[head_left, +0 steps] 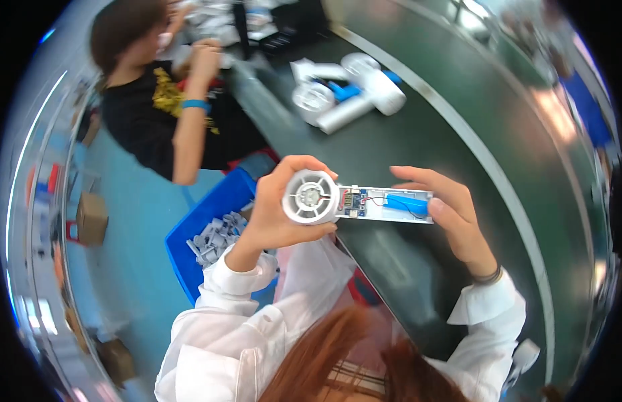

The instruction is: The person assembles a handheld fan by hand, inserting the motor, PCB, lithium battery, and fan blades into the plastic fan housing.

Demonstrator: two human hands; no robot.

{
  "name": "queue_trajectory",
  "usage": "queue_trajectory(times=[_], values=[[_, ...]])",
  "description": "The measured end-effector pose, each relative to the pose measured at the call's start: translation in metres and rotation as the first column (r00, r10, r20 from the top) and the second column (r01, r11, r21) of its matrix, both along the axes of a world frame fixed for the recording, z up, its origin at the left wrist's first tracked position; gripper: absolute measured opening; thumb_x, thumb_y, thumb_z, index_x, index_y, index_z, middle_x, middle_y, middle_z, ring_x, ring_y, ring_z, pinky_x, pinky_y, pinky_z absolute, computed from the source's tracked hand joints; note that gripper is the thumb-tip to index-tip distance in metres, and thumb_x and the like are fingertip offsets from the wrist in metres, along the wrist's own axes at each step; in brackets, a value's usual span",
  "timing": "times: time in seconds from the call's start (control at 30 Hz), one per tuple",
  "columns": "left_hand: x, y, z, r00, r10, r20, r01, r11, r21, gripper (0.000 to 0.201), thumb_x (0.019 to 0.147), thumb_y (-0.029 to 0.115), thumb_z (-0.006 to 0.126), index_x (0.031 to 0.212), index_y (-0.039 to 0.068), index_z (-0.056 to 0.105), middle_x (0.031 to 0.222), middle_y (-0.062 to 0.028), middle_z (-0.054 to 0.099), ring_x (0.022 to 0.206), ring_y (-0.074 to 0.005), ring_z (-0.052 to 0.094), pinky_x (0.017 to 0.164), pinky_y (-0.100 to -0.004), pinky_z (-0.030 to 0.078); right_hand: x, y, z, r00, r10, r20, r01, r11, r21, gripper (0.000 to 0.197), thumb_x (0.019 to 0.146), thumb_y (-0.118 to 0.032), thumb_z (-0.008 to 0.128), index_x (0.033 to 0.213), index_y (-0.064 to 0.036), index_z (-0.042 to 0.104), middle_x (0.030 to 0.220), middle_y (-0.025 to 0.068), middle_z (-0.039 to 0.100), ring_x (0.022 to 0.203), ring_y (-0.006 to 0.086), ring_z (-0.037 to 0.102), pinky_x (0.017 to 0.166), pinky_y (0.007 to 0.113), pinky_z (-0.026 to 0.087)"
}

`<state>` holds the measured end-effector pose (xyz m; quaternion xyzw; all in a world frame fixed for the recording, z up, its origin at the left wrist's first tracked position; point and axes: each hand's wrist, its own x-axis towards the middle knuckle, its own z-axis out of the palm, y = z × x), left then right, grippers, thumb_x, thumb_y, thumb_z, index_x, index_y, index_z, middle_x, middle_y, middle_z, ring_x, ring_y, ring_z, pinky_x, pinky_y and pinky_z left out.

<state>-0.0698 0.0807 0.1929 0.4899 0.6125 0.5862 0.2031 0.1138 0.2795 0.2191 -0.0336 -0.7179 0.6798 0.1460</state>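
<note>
At far left, a brown cardboard box (92, 220). Next, a co-worker (140, 127) in a black shirt, blue wristband (196, 104) on one arm. Lower down, a blue bin (179, 258), heaped with small white plastic pieces (216, 238). Then the left grip (265, 208), curled around the round, spoked head of a white handheld fan (311, 196), fingers above, thumb below. Held over the near edge of the dark green bench (418, 144), handle pointing right, inside exposed: a small circuit board (353, 202) beside the head, thin wires, then a blue battery (406, 205). Farther off, lying on the bench, a cluster of white plastic bodies (368, 100) with blue parts among them. At right, the right grip (461, 216), thumb at the handle's right end, fingers stretched along its far side; cannot tell whether closed on it.
</note>
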Motion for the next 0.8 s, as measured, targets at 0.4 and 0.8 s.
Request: queue_trajectory(times=[0.4,0.8], values=[[-0.135,-0.034,-0.011,0.813,0.552,-0.183,-0.542,0.834,0.109,0.061,0.06,0.01,0.083,0.112,0.002,0.053,0.099,-0.0072,0.067,0.092,-0.013,0.065,0.084,-0.0269,0.05,-0.085,-0.017,-0.036,0.999,0.042,0.034,-0.038,0.995,-0.095,0.062,0.095,-0.038,0.051,0.141,0.0022,0.04,0.107,0.0202,0.066,0.08,0.0183,0.065,0.075,0.029,0.05],[-0.194,0.016,-0.049,0.483,0.845,-0.231,-0.859,0.508,0.063,0.063,0.058,0.021,0.087,0.111,0.006,0.055,0.1,-0.0111,0.068,0.093,-0.0233,0.067,0.083,-0.0331,0.051,-0.009,-0.015,-0.053,0.986,-0.013,0.165,0.012,1.0,0.012,0.046,0.094,-0.021,0.057,0.133,0.0031,0.05,0.103,0.0144,0.068,0.083,0.0146,0.064,0.078,0.026,0.05]])
